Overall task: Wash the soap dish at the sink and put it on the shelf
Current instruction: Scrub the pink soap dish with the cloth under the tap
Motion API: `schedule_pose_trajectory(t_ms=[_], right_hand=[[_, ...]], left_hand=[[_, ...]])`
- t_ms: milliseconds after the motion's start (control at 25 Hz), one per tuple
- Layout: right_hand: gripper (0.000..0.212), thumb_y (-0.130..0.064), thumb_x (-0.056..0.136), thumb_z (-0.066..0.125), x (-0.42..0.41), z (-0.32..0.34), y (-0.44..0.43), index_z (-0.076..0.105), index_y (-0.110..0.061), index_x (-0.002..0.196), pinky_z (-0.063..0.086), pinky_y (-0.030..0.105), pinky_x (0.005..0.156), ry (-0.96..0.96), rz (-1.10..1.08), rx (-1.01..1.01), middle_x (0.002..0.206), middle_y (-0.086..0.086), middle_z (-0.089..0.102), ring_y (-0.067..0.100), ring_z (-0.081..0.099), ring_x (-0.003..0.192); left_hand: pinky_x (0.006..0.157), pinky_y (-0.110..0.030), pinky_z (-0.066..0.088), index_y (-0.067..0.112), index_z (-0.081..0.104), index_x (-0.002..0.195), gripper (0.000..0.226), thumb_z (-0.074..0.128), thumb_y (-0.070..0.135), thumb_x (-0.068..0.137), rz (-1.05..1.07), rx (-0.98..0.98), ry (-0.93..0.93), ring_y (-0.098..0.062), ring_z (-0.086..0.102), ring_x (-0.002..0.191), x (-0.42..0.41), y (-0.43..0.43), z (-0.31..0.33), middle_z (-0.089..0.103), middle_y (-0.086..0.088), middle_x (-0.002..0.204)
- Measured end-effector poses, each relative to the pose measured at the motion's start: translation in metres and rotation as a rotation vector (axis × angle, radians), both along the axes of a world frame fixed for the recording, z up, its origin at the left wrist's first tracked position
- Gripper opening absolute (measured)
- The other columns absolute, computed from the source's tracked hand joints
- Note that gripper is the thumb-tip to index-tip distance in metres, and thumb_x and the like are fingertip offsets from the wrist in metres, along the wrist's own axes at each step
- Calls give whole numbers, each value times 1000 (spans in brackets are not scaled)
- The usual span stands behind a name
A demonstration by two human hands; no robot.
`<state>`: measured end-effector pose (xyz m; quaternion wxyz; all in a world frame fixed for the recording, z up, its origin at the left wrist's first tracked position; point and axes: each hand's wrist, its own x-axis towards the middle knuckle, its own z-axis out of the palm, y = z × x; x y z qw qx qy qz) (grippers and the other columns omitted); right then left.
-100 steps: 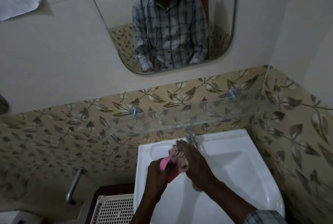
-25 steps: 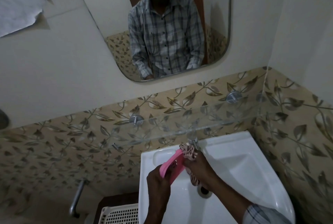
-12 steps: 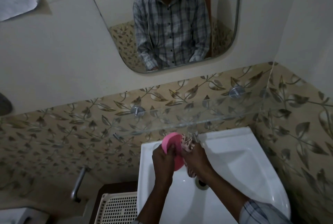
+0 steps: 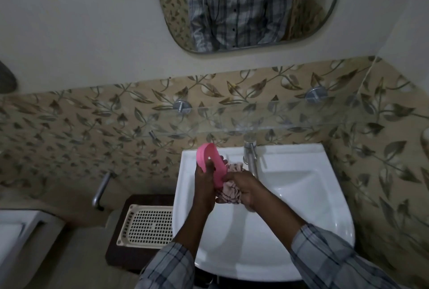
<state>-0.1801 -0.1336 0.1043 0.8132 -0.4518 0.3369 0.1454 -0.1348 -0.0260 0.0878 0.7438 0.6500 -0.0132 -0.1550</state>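
Left hand (image 4: 205, 181) grips pink soap dish (image 4: 212, 161) on edge over back-left rim of sink (image 4: 325, 195), just under glass shelf (image 4: 255, 121). Right hand (image 4: 243, 186) clutches checked cloth (image 4: 228, 192) beside tap (image 4: 250, 156), now at dish's lower end, a second ago at its top.

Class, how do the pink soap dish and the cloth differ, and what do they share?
The soap dish is plain pink; the cloth is pale with dark stripes. The soap dish is a smooth oval; the cloth is crumpled. The left hand holds the soap dish, the right hand the cloth. Both are over the sink.
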Motion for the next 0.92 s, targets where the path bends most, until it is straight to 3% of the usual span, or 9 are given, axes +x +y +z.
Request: schedule_pose_trajectory(t_ms=[160,320,400,480,600,680,760,840,920], right_hand=[[24,2,87,58,-4,-6,-14,58,5,111,57,61,72,-19,39,91,96,32,64,45,68,82],[34,-5,76,78,-7,-12,-32,66,8,105,55,60,83,-51,-191,-113,87,27,71,39,70,76],[33,-8,75,82,-13,-5,-21,70,6,102,55,58,86,-118,-181,-114,90,28,73,42,71,83],[27,-4,76,79,-18,1,-3,72,-1,102,56,59,84,-175,-168,-172,91,25,74,42,72,84],[19,-12,77,74,-14,-1,6,74,-22,93,61,50,79,-239,-216,-493,91,6,78,24,75,80],[16,-25,79,76,-18,3,4,74,-25,95,61,44,79,-341,-86,-573,92,0,78,16,75,81],[27,-33,80,77,-24,14,9,71,-27,105,60,39,81,-374,134,-593,96,-1,77,15,74,87],[31,-18,83,73,-22,19,0,69,-23,113,60,41,84,-387,217,-487,101,4,76,22,73,93],[34,-3,84,66,-12,18,-18,69,-15,115,58,47,87,-391,70,-489,104,9,76,26,72,95]], left_hand=[[88,-43,54,8,67,113,27,55,27,98,151,-20,160,-26,69,92,24,12,2,72,-16,108],[79,-43,56,-7,60,117,36,70,4,84,196,-61,326,-27,63,86,30,21,-8,66,-20,98],[72,-41,58,-7,53,127,53,75,13,83,148,-6,307,-29,65,90,17,10,-5,66,-20,103],[84,-50,58,8,35,145,75,73,33,85,110,214,218,-38,60,110,2,-7,0,52,-22,129],[95,-54,52,33,14,153,82,50,65,87,60,511,35,-42,48,128,-3,-9,-4,31,-18,149],[91,-45,56,29,37,148,88,45,81,78,-61,260,248,-32,60,120,4,-3,4,52,-13,142],[83,-36,57,13,64,124,70,52,70,85,-183,34,430,-25,70,105,6,4,18,72,-12,117],[85,-38,53,4,69,111,53,49,50,95,-229,-152,546,-29,69,100,9,14,26,74,-17,107],[95,-49,49,-1,65,117,54,48,45,94,-217,-366,679,-37,65,102,13,22,23,69,-24,113]])
